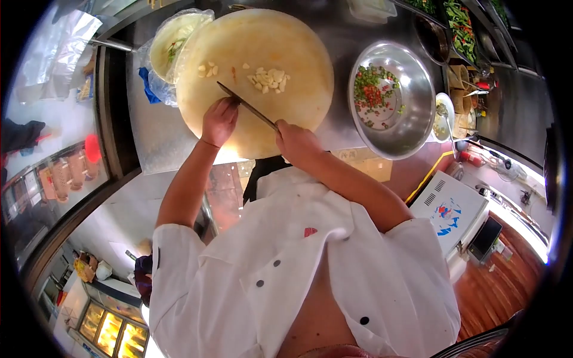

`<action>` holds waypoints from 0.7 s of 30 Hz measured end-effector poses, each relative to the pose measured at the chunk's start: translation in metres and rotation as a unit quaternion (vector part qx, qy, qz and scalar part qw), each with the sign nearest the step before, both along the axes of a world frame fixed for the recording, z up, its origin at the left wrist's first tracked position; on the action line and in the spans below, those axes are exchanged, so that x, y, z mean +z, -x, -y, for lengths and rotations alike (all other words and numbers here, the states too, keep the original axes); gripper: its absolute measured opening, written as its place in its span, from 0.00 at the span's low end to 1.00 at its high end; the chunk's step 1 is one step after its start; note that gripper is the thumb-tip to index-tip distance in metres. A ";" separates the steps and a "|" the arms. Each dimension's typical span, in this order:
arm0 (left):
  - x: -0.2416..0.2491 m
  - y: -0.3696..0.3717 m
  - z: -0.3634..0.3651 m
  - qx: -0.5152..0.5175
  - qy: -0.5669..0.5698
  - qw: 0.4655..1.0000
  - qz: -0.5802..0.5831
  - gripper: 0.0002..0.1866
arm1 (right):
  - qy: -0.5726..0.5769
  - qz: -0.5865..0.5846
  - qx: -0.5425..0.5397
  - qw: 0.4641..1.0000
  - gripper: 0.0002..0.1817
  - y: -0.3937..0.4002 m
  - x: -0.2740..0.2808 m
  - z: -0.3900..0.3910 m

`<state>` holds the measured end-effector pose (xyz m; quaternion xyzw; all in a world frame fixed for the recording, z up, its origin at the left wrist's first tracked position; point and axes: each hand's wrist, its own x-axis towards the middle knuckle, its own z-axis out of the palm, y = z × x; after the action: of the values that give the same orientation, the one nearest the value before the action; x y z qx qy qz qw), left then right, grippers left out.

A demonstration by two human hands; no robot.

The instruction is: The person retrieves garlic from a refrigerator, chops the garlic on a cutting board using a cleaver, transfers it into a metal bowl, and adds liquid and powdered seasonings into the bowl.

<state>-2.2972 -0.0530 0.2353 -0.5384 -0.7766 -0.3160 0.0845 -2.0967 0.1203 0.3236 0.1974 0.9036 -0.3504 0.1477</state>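
My right hand (296, 142) is closed round the handle of a kitchen knife (253, 111), whose dark blade slants up and left over the round cutting board (298, 48). At the board's near edge, my left hand (219, 122) has its fingers curled together right beside the blade. What those fingers hold, if anything, is hidden. Beyond the blade lies a pile of pale peeled garlic (269, 79). A few smaller garlic pieces (207, 70) sit to the left, and a small reddish scrap (233, 74) is between the two groups.
Right of the board stands a large steel bowl (412, 113) with chopped green and red peppers (373, 89). A plastic-lined bowl (164, 51) touches the board's left side, near a blue cloth or bag (148, 86). Trays of cut vegetables (459, 30) stand at the far right.
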 end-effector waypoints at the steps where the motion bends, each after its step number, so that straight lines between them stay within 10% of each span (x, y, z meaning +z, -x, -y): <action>1: 0.001 0.001 0.000 -0.005 -0.005 1.000 0.001 0.11 | 0.003 -0.004 0.000 1.000 0.13 0.002 -0.002 -0.002; 21: 0.017 0.074 -0.015 0.116 0.093 0.987 -0.061 0.12 | 0.097 0.008 -0.036 0.995 0.14 -0.026 -0.002 -0.022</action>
<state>-2.3712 -0.0383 0.2519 -0.4684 -0.8532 -0.1969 0.1177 -2.0704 0.1422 0.3217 0.2170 0.8564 -0.4400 0.1611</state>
